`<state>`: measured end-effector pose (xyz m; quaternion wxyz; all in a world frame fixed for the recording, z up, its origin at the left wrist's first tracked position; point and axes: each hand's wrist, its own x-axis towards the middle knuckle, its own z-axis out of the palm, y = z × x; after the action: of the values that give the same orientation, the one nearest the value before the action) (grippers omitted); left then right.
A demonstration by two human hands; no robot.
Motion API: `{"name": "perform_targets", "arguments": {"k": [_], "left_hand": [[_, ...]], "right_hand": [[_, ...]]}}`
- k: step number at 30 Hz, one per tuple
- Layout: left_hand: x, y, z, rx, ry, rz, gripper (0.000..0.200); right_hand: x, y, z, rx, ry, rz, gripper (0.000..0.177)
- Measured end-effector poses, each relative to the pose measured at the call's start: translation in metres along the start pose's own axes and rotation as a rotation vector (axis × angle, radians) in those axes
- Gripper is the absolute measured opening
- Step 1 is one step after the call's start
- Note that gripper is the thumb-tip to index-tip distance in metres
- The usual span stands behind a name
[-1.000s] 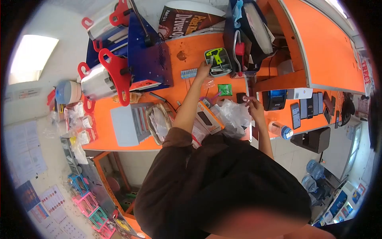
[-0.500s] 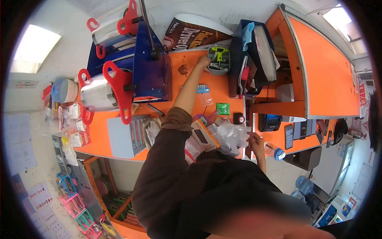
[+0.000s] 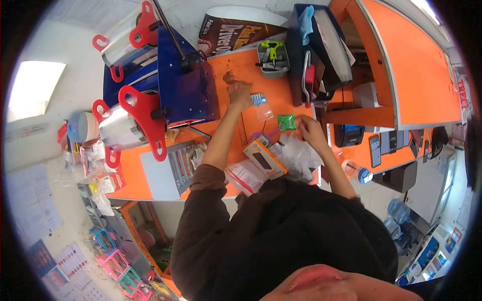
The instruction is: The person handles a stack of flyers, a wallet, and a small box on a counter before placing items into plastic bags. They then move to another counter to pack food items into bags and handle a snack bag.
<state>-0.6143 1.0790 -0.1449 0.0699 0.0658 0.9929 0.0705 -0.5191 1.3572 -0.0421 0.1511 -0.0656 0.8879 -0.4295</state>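
Two indistinct hands (image 3: pixel 240 95), the right (image 3: pixel 312 131) seemingly beside the green packet (image 3: pixel 286 122).

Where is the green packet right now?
In the head view, slightly right of centre, the green packet lies on the orange table, just left of the right hand and above the plastic bag.

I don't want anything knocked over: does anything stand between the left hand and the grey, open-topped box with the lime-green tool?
Nothing visible does: orange tabletop shows between the left hand and the grey box. A blue-and-white pack of small cylinders lies right of the hand, off that line.
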Motion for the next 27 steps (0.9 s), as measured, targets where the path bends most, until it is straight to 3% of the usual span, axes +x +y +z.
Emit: {"name": "perform_targets", "arguments": {"k": [2,4,6,9,13,15,16,18,22,24,25,27], "left_hand": [[-0.010,-0.005,0.027,-0.016,-0.127,-0.017,0.054],[-0.017,-0.006,0.026,-0.025,-0.231,-0.038,0.059],[-0.029,0.003,0.011,-0.061,-0.147,-0.018,0.059],[-0.034,-0.003,0.022,0.039,-0.118,0.056,0.055],[-0.043,-0.015,0.026,0.056,-0.059,0.035,0.052],[-0.054,-0.017,0.008,-0.185,0.098,-0.037,0.050],[-0.060,-0.017,-0.002,-0.178,0.100,-0.034,0.050],[-0.072,-0.016,-0.027,-0.664,0.307,-0.015,0.050],[-0.117,0.002,-0.094,-0.963,0.220,-0.054,0.047],[-0.143,0.017,-0.117,-1.272,0.183,-0.170,0.050],[-0.156,0.023,-0.124,-1.271,0.185,-0.155,0.050],[-0.183,0.037,-0.136,-0.677,0.419,0.190,0.048]], "right_hand": [[0.040,0.040,0.045,-0.044,0.011,-0.238,0.026],[0.080,0.058,0.093,-0.214,-0.140,-0.053,0.039],[0.100,0.047,0.126,-0.384,-0.088,0.064,0.060],[0.098,0.009,0.145,-0.457,0.074,0.156,0.073],[0.107,0.032,0.180,-0.500,0.077,0.134,0.075],[0.112,0.040,0.178,-0.318,0.080,0.209,0.059],[0.118,0.054,0.179,-0.313,0.084,0.207,0.059],[0.126,0.079,0.177,-0.206,-0.016,0.197,0.054],[0.109,0.075,0.125,-0.165,-0.013,0.213,0.047],[0.078,0.069,0.094,-0.170,-0.271,0.059,0.046],[0.063,0.059,0.082,-0.171,-0.257,0.058,0.046],[0.025,0.033,0.056,0.370,-0.181,-0.053,0.043]]}}
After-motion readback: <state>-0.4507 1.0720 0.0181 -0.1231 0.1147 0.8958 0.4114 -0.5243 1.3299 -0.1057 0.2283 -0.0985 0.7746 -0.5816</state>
